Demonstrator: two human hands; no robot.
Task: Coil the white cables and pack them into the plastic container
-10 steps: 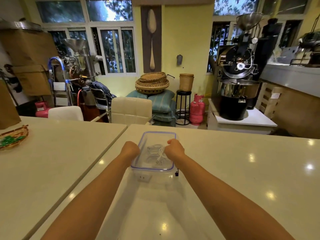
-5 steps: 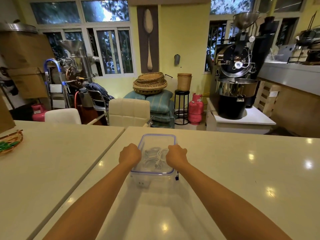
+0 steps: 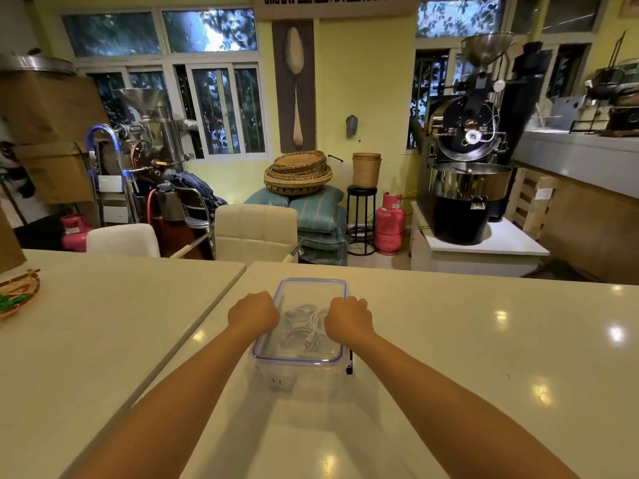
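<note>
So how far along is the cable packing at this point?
Nearly finished. Done: the white cables lie coiled inside the plastic container, with the blue-rimmed lid on top. In hand: the left hand and right hand curl over the lid's long edges, seemingly pressing it shut. Left: probably only fastening; the latches' state isn't visible.

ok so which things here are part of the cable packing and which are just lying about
Part of the job: plastic container, white cables coiled inside it, left hand and right hand gripping its long sides.
Lying about: woven tray on the left table, cream chair, stacked baskets, coffee roaster.
</note>
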